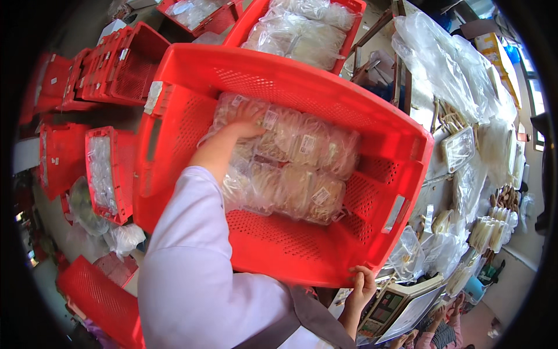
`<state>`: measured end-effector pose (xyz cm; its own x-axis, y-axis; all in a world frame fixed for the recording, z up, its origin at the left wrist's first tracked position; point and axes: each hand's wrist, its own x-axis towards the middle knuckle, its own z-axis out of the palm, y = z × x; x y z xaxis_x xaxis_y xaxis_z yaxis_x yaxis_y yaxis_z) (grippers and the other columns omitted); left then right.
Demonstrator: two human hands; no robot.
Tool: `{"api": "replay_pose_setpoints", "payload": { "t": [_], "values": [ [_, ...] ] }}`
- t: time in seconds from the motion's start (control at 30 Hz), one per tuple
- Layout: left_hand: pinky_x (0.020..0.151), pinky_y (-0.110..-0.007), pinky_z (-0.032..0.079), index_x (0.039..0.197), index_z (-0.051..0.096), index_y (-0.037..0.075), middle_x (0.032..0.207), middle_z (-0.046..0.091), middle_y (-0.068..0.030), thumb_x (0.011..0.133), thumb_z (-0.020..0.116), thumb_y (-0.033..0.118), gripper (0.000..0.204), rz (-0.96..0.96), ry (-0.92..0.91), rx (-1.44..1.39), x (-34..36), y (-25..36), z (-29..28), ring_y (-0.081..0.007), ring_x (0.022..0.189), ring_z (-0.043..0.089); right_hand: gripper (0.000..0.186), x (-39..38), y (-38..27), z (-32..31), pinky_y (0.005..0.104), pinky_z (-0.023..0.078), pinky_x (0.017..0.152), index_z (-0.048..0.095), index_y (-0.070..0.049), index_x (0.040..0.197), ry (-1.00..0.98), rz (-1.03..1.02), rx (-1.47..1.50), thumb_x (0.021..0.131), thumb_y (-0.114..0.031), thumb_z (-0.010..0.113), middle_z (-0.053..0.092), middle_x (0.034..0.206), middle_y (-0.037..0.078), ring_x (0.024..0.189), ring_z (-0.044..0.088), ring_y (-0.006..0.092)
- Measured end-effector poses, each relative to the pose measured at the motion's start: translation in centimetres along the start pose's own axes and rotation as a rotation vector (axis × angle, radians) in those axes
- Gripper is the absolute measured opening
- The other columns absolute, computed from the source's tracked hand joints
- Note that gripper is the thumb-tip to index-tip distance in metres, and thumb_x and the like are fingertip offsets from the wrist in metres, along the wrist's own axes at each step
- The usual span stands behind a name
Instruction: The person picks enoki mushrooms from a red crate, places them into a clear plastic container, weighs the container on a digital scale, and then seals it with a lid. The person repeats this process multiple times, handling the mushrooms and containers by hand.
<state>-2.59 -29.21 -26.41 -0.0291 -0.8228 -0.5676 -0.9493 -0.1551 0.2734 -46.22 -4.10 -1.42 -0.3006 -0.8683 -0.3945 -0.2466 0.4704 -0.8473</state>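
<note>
Reaching into red crate (372,125) | left hand (247,119) fingers spread flat on nearest clear mushroom pack (273,125), far-left corner of pack rows | rows run long toward right | right hand (361,286) clamped on crate's near rim, farther from packs

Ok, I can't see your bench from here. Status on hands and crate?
Left hand inside red crate, on the bagged packs. Right hand gripping crate's near rim. Nothing blocking.
</note>
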Motion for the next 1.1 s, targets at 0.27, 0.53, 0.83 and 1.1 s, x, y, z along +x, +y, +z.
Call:
{"api": "replay_pose_setpoints", "payload": {
  "t": [0.27, 0.53, 0.83, 1.1],
  "values": [
    [0.099, -0.041, 0.038, 0.122, 0.056, 0.008, 0.125, 0.053, -0.0188, 0.075, 0.07, 0.033, 0.056, 0.464, -0.39, -0.118, -10.7, -1.4, -5.5, -0.0326, 0.116, 0.049, 0.015, -0.2, 0.0, 0.7, 0.0216, 0.046, 0.066, 0.061, 0.002, 0.099, -0.017, -0.057, 0.025, 0.092, -0.008, 0.051, 0.065, 0.087, 0.007, 0.078, 0.058, 0.0104],
    [0.082, -0.041, 0.047, 0.089, 0.069, 0.012, 0.098, 0.066, -0.012, 0.074, 0.067, 0.028, 0.022, 0.223, -0.412, 0.346, -16.3, 1.8, -4.8, -0.0291, 0.091, 0.062, 0.015, 0.0, 0.4, 0.0, 0.0193, 0.042, 0.063, 0.061, 0.001, 0.099, -0.042, -0.086, -0.003, 0.093, -0.009, 0.051, 0.064, 0.086, 0.006, 0.074, 0.055, 0.0078],
    [0.061, -0.041, 0.048, 0.072, 0.066, 0.004, 0.07, 0.062, -0.0185, 0.071, 0.061, 0.018, 0.015, 0.428, -0.115, 0.049, -8.8, 1.2, -11.7, -0.0309, 0.067, 0.063, 0.016, 0.1, 0.2, 0.4, 0.0194, 0.042, 0.062, 0.062, 0.0, 0.098, -0.031, -0.078, -0.014, 0.093, -0.01, 0.051, 0.065, 0.086, 0.005, 0.074, 0.055, 0.0075],
    [0.107, -0.05, 0.022, 0.125, 0.054, 0.014, 0.134, 0.042, -0.0152, 0.082, 0.055, 0.032, 0.046, 0.131, -0.099, 0.246, -7.4, 1.2, -2.8, -0.0348, 0.129, 0.032, 0.016, -0.1, 0.0, 0.5, 0.0194, 0.042, 0.064, 0.062, 0.001, 0.098, 0.011, -0.051, -0.011, 0.093, -0.01, 0.051, 0.065, 0.086, 0.006, 0.076, 0.057, 0.0084]
  ]
}}
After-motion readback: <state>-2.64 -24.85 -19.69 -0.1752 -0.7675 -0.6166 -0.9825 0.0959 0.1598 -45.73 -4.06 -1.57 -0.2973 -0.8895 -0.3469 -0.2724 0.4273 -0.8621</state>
